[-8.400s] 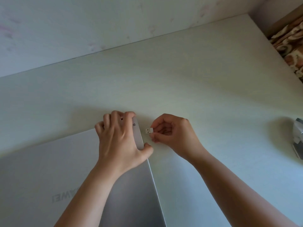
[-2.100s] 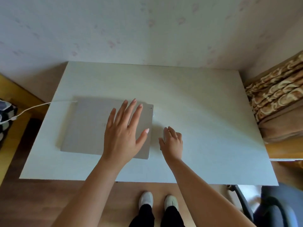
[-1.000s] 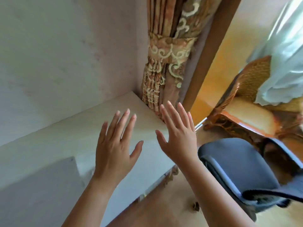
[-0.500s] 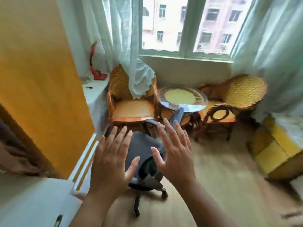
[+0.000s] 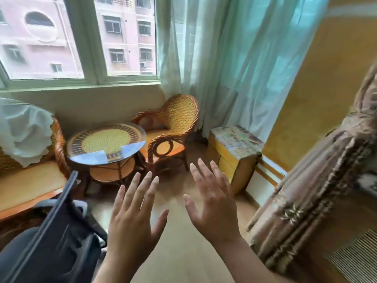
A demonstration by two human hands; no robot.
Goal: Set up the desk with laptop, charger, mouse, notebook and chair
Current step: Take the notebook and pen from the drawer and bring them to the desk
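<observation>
Both hands are raised in front of the person, palms forward and empty: the left hand [image 5: 132,219] and the right hand [image 5: 212,203] each have their fingers spread wide, touching nothing. The dark office chair [image 5: 55,237] stands low at the left, just beside the left hand. Its backrest runs as a long dark edge slanting up and away toward the round wicker table [image 5: 106,144]. A wicker armchair [image 5: 175,127] sits under the window, with pale curtains [image 5: 234,64] beside it.
</observation>
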